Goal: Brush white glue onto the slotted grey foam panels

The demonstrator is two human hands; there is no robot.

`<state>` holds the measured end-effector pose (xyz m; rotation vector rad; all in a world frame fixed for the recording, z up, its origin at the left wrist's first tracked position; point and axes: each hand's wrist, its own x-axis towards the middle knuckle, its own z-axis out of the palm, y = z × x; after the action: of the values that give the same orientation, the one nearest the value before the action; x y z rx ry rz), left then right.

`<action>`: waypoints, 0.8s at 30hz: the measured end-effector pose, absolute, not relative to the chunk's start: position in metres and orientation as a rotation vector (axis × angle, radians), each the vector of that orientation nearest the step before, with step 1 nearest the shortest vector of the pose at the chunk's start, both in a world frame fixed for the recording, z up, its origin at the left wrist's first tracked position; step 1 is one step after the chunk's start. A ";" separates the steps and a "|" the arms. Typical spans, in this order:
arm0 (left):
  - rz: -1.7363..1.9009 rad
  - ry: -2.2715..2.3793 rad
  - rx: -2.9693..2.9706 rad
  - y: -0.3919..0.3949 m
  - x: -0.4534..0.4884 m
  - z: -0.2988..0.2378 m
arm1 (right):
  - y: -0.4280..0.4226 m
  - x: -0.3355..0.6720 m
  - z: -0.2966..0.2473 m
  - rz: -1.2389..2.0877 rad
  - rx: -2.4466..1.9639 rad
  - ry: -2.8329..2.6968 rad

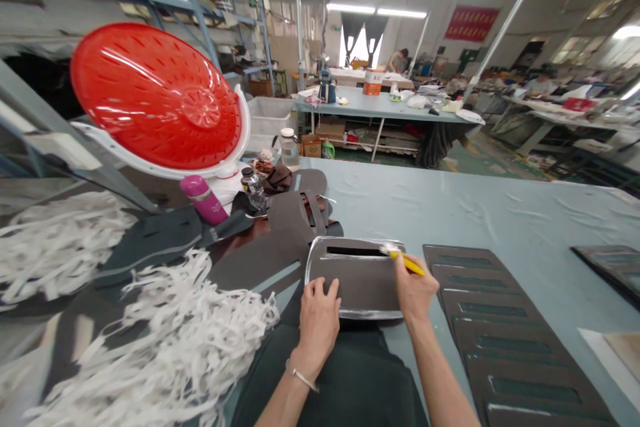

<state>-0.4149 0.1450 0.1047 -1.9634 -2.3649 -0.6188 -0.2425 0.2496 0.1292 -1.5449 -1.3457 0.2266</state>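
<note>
My right hand (418, 285) grips a yellow-handled brush (412, 265) whose whitish tip touches the dark panel (367, 283) near the right end of its long slot. White wet-looking streaks run along the panel's edges and below the slot. On the panel's left part, my left hand (320, 312) lies flat with its fingers spread. Beneath the panel is a dark green-black sheet (357, 380) at the table's front edge. To the right lies an overlapping row of similar slotted panels (505, 330), some with white streaks along their edges.
White strips (190, 340) are heaped at the left. Behind them stand a pink bottle (204, 200), a small dark-capped bottle (253, 187), a clear bottle (289, 150) and a big red bowl-shaped cover (160, 97). Cut grey pieces (267, 257) lie left of the panel. A person (399, 61) is far behind.
</note>
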 end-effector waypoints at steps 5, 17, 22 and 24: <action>-0.593 -2.329 -1.976 0.146 -0.415 0.102 | 0.249 -0.343 0.123 0.579 -1.246 -1.663; -0.635 -2.471 -1.985 0.164 -0.393 0.113 | 0.266 -0.164 0.107 0.067 -1.802 -1.404; -1.349 -2.570 -2.305 0.210 -0.339 0.106 | 0.248 -0.164 0.095 0.371 -1.713 -1.421; -1.620 -2.688 -2.280 0.232 -0.319 0.102 | 0.240 -0.169 0.097 0.433 -1.641 -1.378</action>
<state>-0.3190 0.2320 0.1025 -2.2801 -2.6882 -1.6201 -0.1692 0.2395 0.0972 -1.6409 -1.3782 0.4326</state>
